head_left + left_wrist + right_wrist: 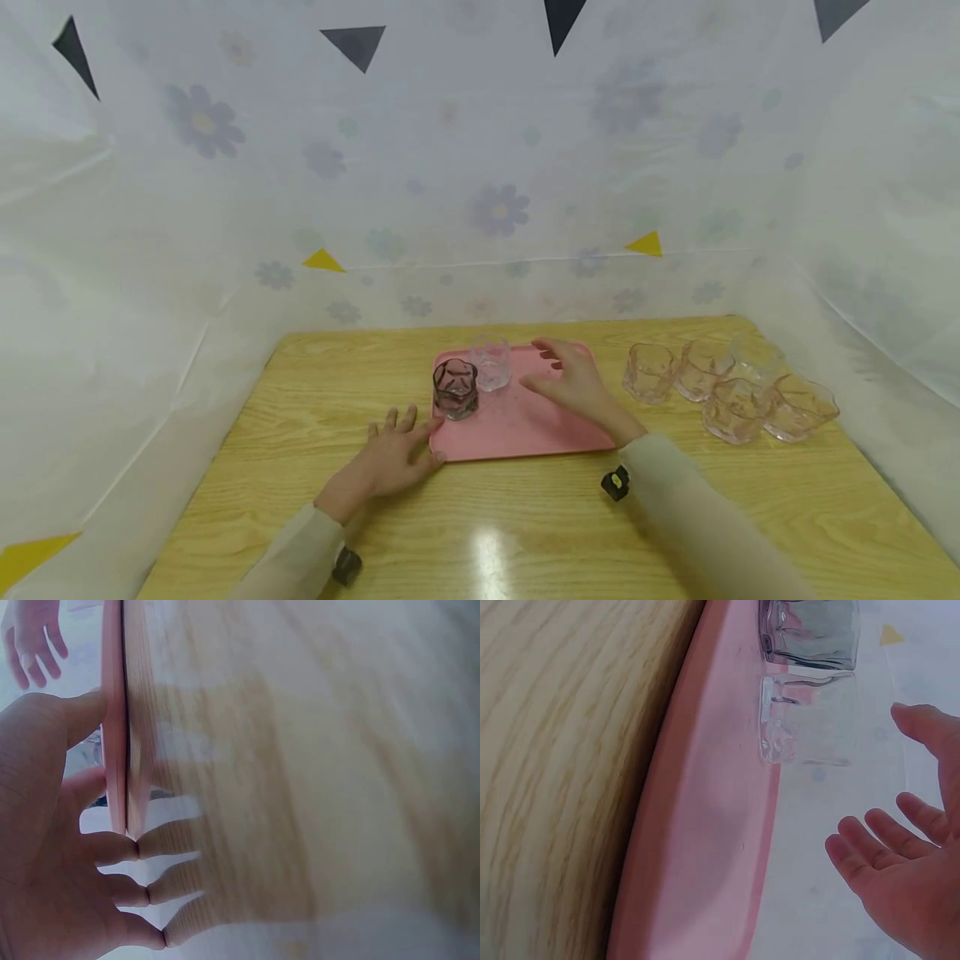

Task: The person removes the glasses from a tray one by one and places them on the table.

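Observation:
A pink tray [547, 425] lies on the wooden table, with a dark grey glass [456, 390] and a clear glass [491, 364] upright side by side at its left end. My left hand [390, 458] is at the tray's front left corner, fingers spread; in the left wrist view its thumb and forefinger [88, 784] meet the tray's edge while the other fingertips rest on the table. Over the tray's right half hovers my right hand [573, 383], its fingers loosely bent with nothing between them. The right wrist view has both glasses beyond that hand [907, 877].
To the right of the tray stand several pale pink glasses [651, 373] close together, with a clear glass [753, 358] behind them. A patterned white curtain [465, 167] encloses the table [420, 533] at the back and sides.

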Available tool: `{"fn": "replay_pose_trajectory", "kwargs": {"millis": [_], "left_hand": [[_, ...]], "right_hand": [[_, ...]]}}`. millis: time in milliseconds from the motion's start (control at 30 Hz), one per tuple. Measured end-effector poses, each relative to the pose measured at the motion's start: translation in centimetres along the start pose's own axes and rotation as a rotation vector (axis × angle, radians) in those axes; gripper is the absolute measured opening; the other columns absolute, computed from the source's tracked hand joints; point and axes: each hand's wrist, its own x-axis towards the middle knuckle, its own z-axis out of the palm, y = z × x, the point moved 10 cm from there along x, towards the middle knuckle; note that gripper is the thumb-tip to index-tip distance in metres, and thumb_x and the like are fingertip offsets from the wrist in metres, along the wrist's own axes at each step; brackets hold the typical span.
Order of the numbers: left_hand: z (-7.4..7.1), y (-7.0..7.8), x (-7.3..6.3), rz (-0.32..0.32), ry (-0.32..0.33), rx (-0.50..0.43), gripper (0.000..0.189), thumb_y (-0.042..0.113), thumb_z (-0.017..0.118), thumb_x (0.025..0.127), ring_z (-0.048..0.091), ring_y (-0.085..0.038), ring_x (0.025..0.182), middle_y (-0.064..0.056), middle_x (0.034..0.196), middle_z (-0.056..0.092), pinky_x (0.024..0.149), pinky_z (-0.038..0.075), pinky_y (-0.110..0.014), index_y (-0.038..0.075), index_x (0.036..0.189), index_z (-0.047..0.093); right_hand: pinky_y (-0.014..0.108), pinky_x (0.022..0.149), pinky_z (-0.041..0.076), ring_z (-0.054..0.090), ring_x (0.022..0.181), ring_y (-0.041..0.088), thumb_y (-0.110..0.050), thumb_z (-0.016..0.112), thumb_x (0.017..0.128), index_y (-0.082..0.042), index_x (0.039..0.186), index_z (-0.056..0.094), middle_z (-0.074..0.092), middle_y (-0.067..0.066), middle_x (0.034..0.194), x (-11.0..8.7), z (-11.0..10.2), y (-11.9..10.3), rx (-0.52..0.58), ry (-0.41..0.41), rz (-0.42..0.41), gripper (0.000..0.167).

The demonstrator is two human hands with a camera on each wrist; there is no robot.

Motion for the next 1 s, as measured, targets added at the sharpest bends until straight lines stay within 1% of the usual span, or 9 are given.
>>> {"fn": "replay_pose_trajectory", "kwargs": {"millis": [267, 433, 533, 567, 667, 767, 800, 900, 1000], "left_hand": [[0.1, -0.1, -0.1, -0.004, -0.002, 0.0, 0.067, 0.057, 0.051, 0.106, 0.018, -0.067, 0.152, -0.034, 0.168, 0.026, 0.114, 0.013, -0.088, 0.024, 0.163, 0.042], [0.1, 0.0, -0.1, 0.002, -0.003, -0.005, 0.067, 0.058, 0.051, 0.106, 0.017, -0.068, 0.152, -0.034, 0.168, 0.026, 0.115, 0.013, -0.088, 0.025, 0.163, 0.042], [-0.2, 0.4, -0.2, 0.02, 0.022, -0.02, 0.067, 0.057, 0.054, 0.105, 0.019, -0.069, 0.15, -0.036, 0.166, 0.029, 0.113, 0.012, -0.09, 0.023, 0.162, 0.045], [-0.1, 0.2, -0.1, 0.035, 0.041, -0.023, 0.067, 0.059, 0.052, 0.105, 0.02, -0.072, 0.148, -0.038, 0.165, 0.03, 0.111, 0.013, -0.091, 0.025, 0.162, 0.044], [-0.3, 0.3, -0.1, 0.043, 0.06, -0.025, 0.068, 0.059, 0.053, 0.104, 0.021, -0.072, 0.147, -0.039, 0.163, 0.032, 0.11, 0.013, -0.092, 0.024, 0.162, 0.045], [-0.1, 0.1, 0.0, 0.03, 0.045, -0.02, 0.069, 0.061, 0.051, 0.104, 0.019, -0.071, 0.149, -0.037, 0.165, 0.03, 0.111, 0.013, -0.091, 0.025, 0.163, 0.043], [-0.2, 0.2, -0.1, 0.012, 0.026, -0.015, 0.069, 0.059, 0.053, 0.104, 0.018, -0.068, 0.151, -0.035, 0.166, 0.029, 0.114, 0.011, -0.089, 0.024, 0.162, 0.044], [0.1, -0.1, 0.1, -0.004, 0.005, -0.007, 0.069, 0.06, 0.051, 0.105, 0.017, -0.066, 0.153, -0.033, 0.168, 0.026, 0.115, 0.011, -0.088, 0.025, 0.164, 0.041], [0.2, -0.2, 0.1, -0.008, 0.002, 0.002, 0.069, 0.06, 0.051, 0.105, 0.018, -0.066, 0.153, -0.033, 0.168, 0.027, 0.115, 0.013, -0.088, 0.026, 0.164, 0.041]], "right_hand": [[0.058, 0.114, 0.049, 0.055, 0.14, 0.04, -0.034, 0.081, 0.095, -0.013, 0.158, 0.046, 0.053, 0.013, 0.158, 1.4, 3.1, 0.8, 0.024, -0.087, 0.074, 0.075], [0.059, 0.113, 0.049, 0.057, 0.138, 0.043, -0.038, 0.082, 0.093, -0.011, 0.159, 0.044, 0.054, 0.016, 0.157, 2.2, 4.1, 0.6, 0.008, -0.092, 0.073, 0.081], [0.06, 0.113, 0.048, 0.056, 0.139, 0.042, -0.039, 0.082, 0.093, -0.011, 0.16, 0.043, 0.053, 0.016, 0.157, 2.6, 4.5, 0.5, 0.001, -0.087, 0.08, 0.082], [0.061, 0.113, 0.048, 0.056, 0.139, 0.041, -0.039, 0.082, 0.093, -0.012, 0.16, 0.042, 0.053, 0.016, 0.157, 2.7, 4.6, 0.6, 0.001, -0.087, 0.084, 0.082], [0.061, 0.113, 0.048, 0.055, 0.141, 0.04, -0.038, 0.081, 0.094, -0.013, 0.161, 0.041, 0.05, 0.016, 0.16, 3.1, 5.0, 0.7, 0.004, -0.093, 0.102, 0.082], [0.062, 0.111, 0.049, 0.054, 0.141, 0.04, -0.037, 0.081, 0.094, -0.012, 0.162, 0.04, 0.048, 0.017, 0.161, 3.4, 5.4, 0.8, 0.004, -0.098, 0.107, 0.083], [0.062, 0.11, 0.05, 0.055, 0.14, 0.04, -0.036, 0.08, 0.094, -0.012, 0.162, 0.039, 0.048, 0.017, 0.161, 3.5, 5.5, 0.9, 0.006, -0.1, 0.108, 0.083], [0.062, 0.109, 0.051, 0.055, 0.14, 0.04, -0.037, 0.08, 0.094, -0.011, 0.163, 0.037, 0.048, 0.017, 0.161, 3.8, 5.8, 1.2, 0.009, -0.104, 0.117, 0.085], [0.061, 0.108, 0.052, 0.055, 0.14, 0.04, -0.036, 0.079, 0.095, -0.011, 0.164, 0.035, 0.048, 0.017, 0.161, 4.1, 6.1, 1.5, 0.016, -0.112, 0.125, 0.087]]}}
